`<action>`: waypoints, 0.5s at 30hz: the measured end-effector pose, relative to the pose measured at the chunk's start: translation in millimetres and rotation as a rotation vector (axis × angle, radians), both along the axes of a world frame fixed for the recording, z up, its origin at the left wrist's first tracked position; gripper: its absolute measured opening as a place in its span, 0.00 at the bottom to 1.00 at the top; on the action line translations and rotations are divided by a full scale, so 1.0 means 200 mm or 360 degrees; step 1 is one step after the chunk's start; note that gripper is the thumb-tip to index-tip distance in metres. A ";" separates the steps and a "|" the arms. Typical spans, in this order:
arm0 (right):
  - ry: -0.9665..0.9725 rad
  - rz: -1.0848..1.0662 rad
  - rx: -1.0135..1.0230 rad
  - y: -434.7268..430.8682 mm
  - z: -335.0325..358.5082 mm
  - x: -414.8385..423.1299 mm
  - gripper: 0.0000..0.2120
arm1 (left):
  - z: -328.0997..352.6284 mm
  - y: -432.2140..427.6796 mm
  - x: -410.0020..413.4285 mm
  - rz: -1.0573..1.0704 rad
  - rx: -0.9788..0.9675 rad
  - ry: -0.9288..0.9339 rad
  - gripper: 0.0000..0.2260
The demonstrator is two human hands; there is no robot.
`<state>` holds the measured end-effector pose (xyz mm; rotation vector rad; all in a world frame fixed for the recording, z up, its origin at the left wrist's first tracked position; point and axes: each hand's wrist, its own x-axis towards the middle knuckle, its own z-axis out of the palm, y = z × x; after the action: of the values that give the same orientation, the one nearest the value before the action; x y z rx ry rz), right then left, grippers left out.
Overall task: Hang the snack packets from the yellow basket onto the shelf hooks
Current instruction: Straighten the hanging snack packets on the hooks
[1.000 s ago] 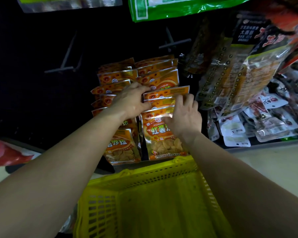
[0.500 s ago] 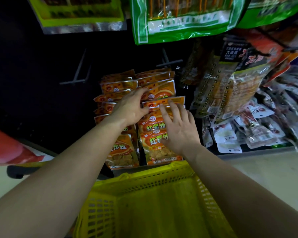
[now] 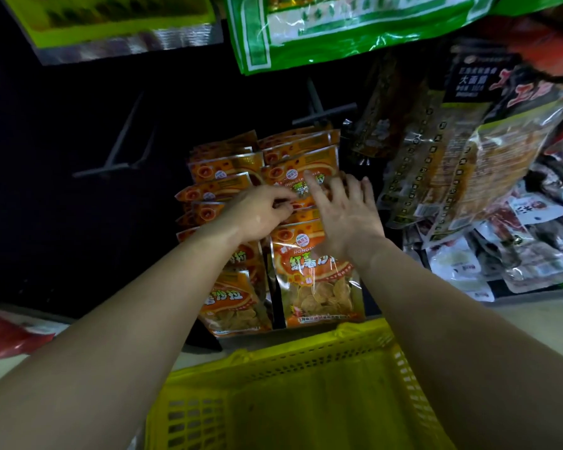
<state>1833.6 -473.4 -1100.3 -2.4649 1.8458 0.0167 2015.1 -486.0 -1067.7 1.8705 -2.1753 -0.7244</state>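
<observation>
Above yellow basket (image 3: 306, 350): snack packets (image 3: 319, 287) hang vertical, tops up; right hand (image 3: 348, 219) splayed flat on them, left hand (image 3: 257, 216) curled, pinching one.

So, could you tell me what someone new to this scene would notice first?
The eye lands first on the two columns of orange snack packets hanging at centre, with both hands on them: the left hand curled at the packet tops, the right hand spread flat beside it. Below, the bright yellow basket fills the foreground, and large green packets hang along the top edge.
</observation>
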 end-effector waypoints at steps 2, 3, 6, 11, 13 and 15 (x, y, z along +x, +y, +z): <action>0.0015 -0.0012 0.0038 0.01 0.01 0.00 0.64 | 0.02 0.00 0.01 0.0041 -0.0044 0.0124 0.11; 0.0027 -0.0014 0.0056 0.01 0.01 0.00 0.61 | 0.03 0.00 0.01 0.0096 -0.0106 0.0181 0.10; 0.0081 -0.0014 0.0110 0.02 0.01 -0.01 0.56 | 0.07 -0.06 -0.02 0.0206 -0.0327 0.0112 0.12; 0.0072 0.0031 0.0244 -0.03 0.02 -0.03 0.57 | 0.11 -0.22 -0.10 0.0184 -0.0348 -0.0124 0.23; 0.0070 0.0031 0.0281 -0.05 0.01 -0.03 0.57 | 0.10 -0.27 -0.12 0.0194 -0.0318 -0.0193 0.23; 0.0086 0.0031 0.0296 -0.08 0.00 -0.03 0.58 | 0.08 -0.30 -0.13 0.0213 -0.0301 -0.0246 0.22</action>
<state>1827.5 -489.8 -1099.4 -2.3770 1.7521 0.2471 1988.7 -546.3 -1052.2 2.0062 -2.0961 -0.3469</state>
